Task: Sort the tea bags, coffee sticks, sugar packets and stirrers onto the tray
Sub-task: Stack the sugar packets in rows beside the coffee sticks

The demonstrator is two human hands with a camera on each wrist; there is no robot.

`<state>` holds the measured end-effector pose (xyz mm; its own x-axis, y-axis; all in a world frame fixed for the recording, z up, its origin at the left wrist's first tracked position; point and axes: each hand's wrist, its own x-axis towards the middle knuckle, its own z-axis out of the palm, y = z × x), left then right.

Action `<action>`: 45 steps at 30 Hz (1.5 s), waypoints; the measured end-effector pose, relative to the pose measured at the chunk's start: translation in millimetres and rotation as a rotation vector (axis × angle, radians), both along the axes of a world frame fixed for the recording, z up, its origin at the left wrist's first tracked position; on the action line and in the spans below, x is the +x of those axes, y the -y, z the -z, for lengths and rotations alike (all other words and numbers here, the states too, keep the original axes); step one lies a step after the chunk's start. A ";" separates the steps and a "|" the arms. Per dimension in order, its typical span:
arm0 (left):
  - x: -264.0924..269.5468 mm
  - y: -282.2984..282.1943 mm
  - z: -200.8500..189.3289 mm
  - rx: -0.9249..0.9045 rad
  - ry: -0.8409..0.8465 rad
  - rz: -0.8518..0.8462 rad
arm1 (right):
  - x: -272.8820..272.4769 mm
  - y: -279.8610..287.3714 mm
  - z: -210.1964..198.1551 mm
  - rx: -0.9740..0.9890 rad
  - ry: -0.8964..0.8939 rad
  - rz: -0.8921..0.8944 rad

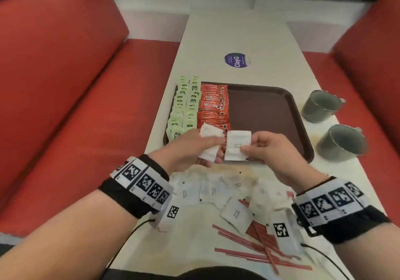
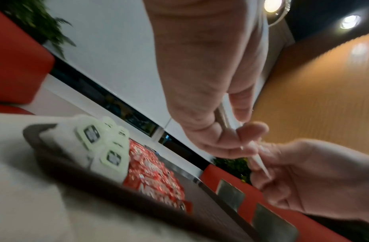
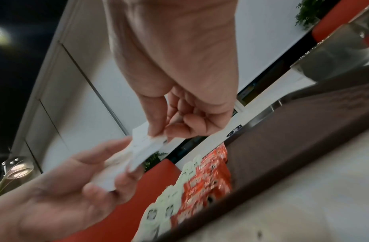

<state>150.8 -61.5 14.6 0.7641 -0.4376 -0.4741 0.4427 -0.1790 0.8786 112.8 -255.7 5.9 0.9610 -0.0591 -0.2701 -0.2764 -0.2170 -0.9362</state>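
Nearest the person, thin red plastic stirrers (image 1: 257,247) lie scattered and crossing one another on the white table (image 1: 270,41). Just beyond them a loose heap of white paper sugar packets (image 1: 216,193) covers the table between the two wrists, some overlapping, one lying across the stirrers.

Above that heap, over the near edge of the tray, both hands are raised and close together. The left hand (image 1: 190,152) has its fingers curled around a small bunch of white sugar packets (image 1: 208,143), thumb on top and fingers underneath; the bunch sticks out past the fingers on both sides. In the right wrist view the packets lie across the left fingers (image 3: 121,180), fanned unevenly. The right hand (image 1: 275,152) pinches a single white sugar packet (image 1: 237,145) by its right edge between thumb and forefinger, the remaining fingers curled in toward the palm. This packet stands nearly upright, printed face toward the head camera, just beside the left hand's bunch; whether it touches the bunch is unclear.

Behind the hands sits the dark brown rectangular plastic tray (image 1: 298,128). Along its left side pale green tea bags (image 1: 184,108) lie in two overlapping columns, and just right of them orange-red coffee sticks (image 1: 214,106) are stacked in rows. The rest of the tray floor shows bare brown.

To the right of the tray, on the table, stand two grey metal mugs (image 1: 337,143), one behind the other. Farther back a round purple sticker (image 1: 237,61) marks the tabletop, with red upholstered benches (image 1: 65,74) on either side.
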 end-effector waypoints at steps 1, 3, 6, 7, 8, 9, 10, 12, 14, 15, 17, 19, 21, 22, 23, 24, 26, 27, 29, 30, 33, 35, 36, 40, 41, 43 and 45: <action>8.5 -6.0 -5.2 -0.016 -0.024 -0.095 | 12.5 8.4 -3.0 0.003 0.002 0.018; 22.0 -19.5 -10.5 -0.068 -0.056 -0.269 | 41.2 28.4 -5.8 -0.035 0.006 0.053; 31.9 -32.9 -8.3 -0.138 -0.095 -0.388 | 94.7 55.7 0.6 -0.088 0.011 0.114; 34.4 -33.6 -6.2 -0.158 -0.112 -0.401 | 114.4 62.9 4.5 -0.119 0.014 0.133; 37.8 -32.4 -3.5 -0.175 -0.127 -0.409 | 134.0 69.2 8.8 -0.151 0.010 0.151; 41.2 -29.9 -1.1 -0.189 -0.137 -0.411 | 153.4 74.2 13.4 -0.180 0.003 0.165; 44.2 -26.5 0.6 -0.198 -0.143 -0.406 | 172.3 77.4 18.0 -0.202 -0.008 0.176; 49.2 -18.3 3.3 -0.214 -0.154 -0.385 | 204.3 78.3 24.7 -0.232 -0.048 0.188; 52.5 -10.6 6.0 -0.220 -0.159 -0.364 | 232.0 73.2 31.9 -0.262 -0.066 0.157; 53.9 -7.4 7.3 -0.212 -0.158 -0.358 | 244.5 70.7 35.7 -0.291 -0.079 0.129; 56.1 -4.2 10.1 -0.195 -0.155 -0.360 | 265.4 67.1 42.2 -0.358 -0.105 0.090; 58.0 -4.2 13.6 -0.191 -0.159 -0.382 | 279.0 68.9 51.0 -0.341 -0.159 0.077; 60.1 -4.7 17.6 -0.194 -0.169 -0.404 | 286.1 70.5 58.7 -0.289 -0.197 0.087; 61.0 -4.9 19.7 -0.195 -0.176 -0.410 | 288.4 69.7 61.0 -0.280 -0.205 0.089; 61.9 -4.9 21.8 -0.195 -0.182 -0.412 | 290.3 68.1 63.7 -0.281 -0.205 0.091; 62.9 -4.8 23.7 -0.196 -0.186 -0.410 | 293.3 65.6 64.7 -0.295 -0.213 0.096; 64.9 -3.4 26.4 -0.204 -0.193 -0.410 | 297.4 61.9 67.1 -0.327 -0.241 0.120; 65.7 -2.6 27.2 -0.212 -0.196 -0.409 | 299.9 59.8 69.5 -0.332 -0.247 0.126; 66.7 -0.6 28.5 -0.224 -0.197 -0.400 | 304.8 56.6 75.5 -0.410 -0.205 0.121; 66.9 0.4 29.0 -0.228 -0.197 -0.395 | 305.6 56.6 78.6 -0.471 -0.167 0.122; 68.5 2.5 29.9 -0.240 -0.213 -0.402 | 303.8 64.4 89.5 -0.530 -0.060 0.179; 71.0 1.7 30.0 -0.276 -0.226 -0.418 | 294.7 65.8 81.9 -0.541 0.042 0.219; 72.1 1.4 30.0 -0.287 -0.219 -0.420 | 283.2 61.9 69.2 -0.537 0.083 0.219; 77.5 6.6 29.3 -0.316 -0.172 -0.417 | 209.1 35.1 22.1 -0.270 0.060 -0.105; 79.0 9.7 28.9 -0.320 -0.165 -0.408 | 188.8 25.8 14.8 -0.177 -0.007 -0.236; 81.6 16.5 29.2 -0.307 -0.147 -0.384 | 160.4 13.8 14.3 -0.048 -0.079 -0.365; 84.1 23.3 30.4 -0.288 -0.121 -0.360 | 148.2 9.7 21.7 0.029 -0.062 -0.306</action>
<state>234.8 -84.8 -15.8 0.8380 -0.2817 -0.4673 0.5340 0.2476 0.8084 261.0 -265.4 -15.8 0.9146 0.2394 -0.3258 -0.2587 -0.2725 -0.9267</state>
